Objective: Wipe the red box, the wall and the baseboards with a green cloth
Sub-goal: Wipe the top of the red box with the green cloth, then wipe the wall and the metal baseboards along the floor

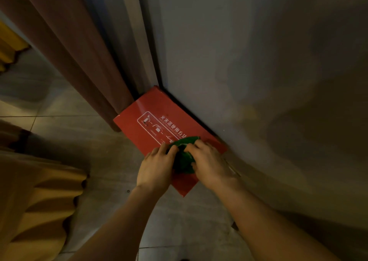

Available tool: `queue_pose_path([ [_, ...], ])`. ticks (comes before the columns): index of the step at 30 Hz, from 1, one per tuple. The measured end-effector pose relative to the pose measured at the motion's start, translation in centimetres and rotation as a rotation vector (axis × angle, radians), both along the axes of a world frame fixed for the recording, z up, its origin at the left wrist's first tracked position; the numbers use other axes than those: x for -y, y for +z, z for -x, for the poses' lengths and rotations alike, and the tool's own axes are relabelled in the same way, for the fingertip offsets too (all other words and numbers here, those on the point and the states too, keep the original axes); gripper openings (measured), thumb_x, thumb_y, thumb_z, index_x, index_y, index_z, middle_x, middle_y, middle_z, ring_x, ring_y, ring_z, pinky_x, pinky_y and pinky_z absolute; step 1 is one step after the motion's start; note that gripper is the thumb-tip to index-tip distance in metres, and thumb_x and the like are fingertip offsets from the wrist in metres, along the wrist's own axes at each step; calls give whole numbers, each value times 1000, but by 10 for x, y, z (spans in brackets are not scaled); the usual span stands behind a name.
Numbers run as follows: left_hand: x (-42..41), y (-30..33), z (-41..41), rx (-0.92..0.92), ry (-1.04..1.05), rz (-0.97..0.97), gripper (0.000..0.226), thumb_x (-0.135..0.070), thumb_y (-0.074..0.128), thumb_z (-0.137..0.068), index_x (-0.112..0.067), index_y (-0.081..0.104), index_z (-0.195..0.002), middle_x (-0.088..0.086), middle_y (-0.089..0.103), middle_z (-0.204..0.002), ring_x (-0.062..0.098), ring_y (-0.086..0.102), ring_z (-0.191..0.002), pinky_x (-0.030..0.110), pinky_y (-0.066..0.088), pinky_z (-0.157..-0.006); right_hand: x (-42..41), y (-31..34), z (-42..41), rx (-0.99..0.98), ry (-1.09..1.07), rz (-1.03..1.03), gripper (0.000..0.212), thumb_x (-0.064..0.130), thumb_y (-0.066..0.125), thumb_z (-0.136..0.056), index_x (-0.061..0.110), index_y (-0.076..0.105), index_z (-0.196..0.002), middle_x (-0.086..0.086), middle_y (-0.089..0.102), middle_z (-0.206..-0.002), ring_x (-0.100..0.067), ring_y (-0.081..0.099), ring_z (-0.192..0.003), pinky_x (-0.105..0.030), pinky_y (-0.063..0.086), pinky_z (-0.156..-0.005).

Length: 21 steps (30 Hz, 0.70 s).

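A red box [151, 109] with white printed pictograms and characters stands on the floor against the grey wall [249, 61]. A crumpled green cloth [184, 157] lies on the box's near right part. My left hand [156, 167] and my right hand [209, 161] both grip the cloth from either side, pressing it onto the box top. The baseboard [235, 171] runs along the wall's foot just right of the box and is mostly hidden by my right hand and forearm.
A brown curtain [65, 47] hangs left of the box, its hem touching the box's far left corner. Grey floor tiles [79, 133] spread to the left and below. Mustard-coloured fabric [39, 201] fills the lower left corner.
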<state>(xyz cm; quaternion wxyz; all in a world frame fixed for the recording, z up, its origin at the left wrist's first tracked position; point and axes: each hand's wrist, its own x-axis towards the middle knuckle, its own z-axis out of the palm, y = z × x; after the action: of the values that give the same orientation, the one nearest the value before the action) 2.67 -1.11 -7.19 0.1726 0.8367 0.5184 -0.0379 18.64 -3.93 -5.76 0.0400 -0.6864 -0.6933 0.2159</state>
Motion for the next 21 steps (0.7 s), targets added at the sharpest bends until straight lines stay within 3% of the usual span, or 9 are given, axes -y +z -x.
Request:
queue_pose_path([
  [8, -1, 80, 8, 35, -33, -70, 39, -18, 60, -92, -24, 48, -129, 1, 55, -124, 29, 55, -110, 38, 47, -81, 11, 76, 5, -22, -16, -112, 41, 6, 65, -83, 19, 57, -121, -7, 56, -113, -31, 56, -106, -41, 50, -82],
  [21, 35, 303, 52, 224, -101, -292, 46, -18, 67, -88, -27, 48, -129, -2, 54, -119, 26, 55, -106, 40, 51, -82, 63, 312, 48, 54, -64, -343, 38, 9, 62, -88, 23, 55, -123, -3, 56, -116, -29, 57, -105, -38, 49, -78],
])
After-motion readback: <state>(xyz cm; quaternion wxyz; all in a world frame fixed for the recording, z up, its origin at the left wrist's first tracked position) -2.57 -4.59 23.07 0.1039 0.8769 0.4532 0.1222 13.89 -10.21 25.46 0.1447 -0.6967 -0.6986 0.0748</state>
